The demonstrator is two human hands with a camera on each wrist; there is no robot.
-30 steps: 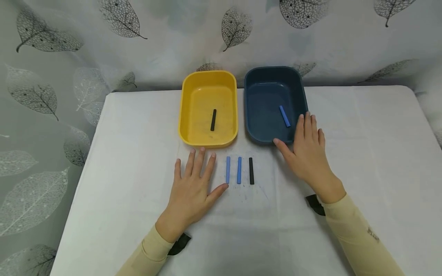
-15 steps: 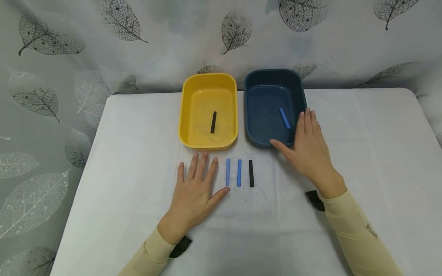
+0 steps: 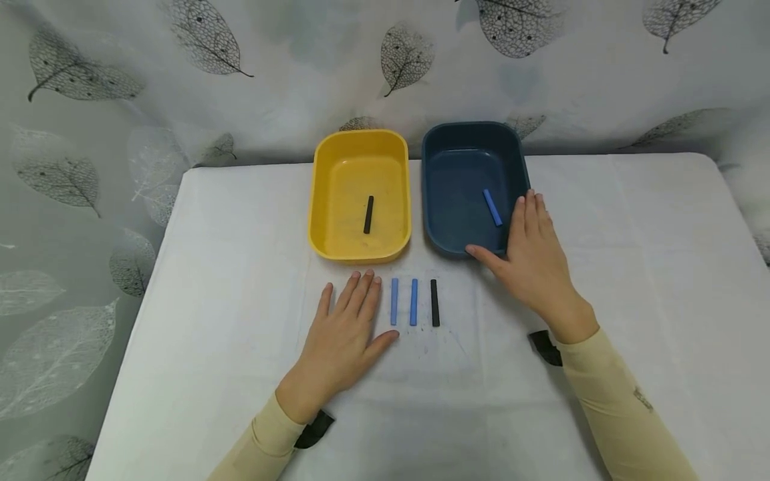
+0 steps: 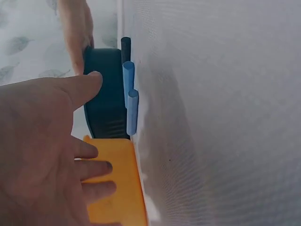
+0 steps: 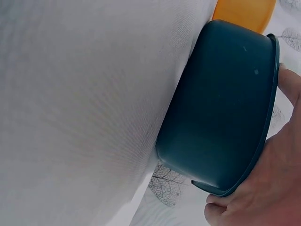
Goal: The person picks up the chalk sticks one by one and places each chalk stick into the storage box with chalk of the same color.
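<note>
My left hand (image 3: 339,341) is spread palm down with straight fingers, just left of the row of sticks and in front of the yellow tray (image 3: 361,256). It holds nothing; its thumb points toward the near end of a light blue chalk-like stick (image 3: 394,302). A second blue stick (image 3: 413,302) and a black stick (image 3: 435,303) lie parallel beside it. With straight fingers along the right rim and thumb at the front rim, my right hand (image 3: 535,267) touches the dark blue tray (image 3: 460,194). A blue stick (image 3: 492,208) lies in that tray, a black stick (image 3: 368,214) in the yellow one.
The two trays stand side by side at the far edge of a table with a white cloth (image 3: 240,267). Faint smudges mark the cloth near the sticks. Behind hangs a leaf-patterned curtain (image 3: 313,80).
My left hand has drawn slightly toward me and its fingers have come closer together. My right thumb has slid a little left along the tray's front rim. The sticks lie as before.
</note>
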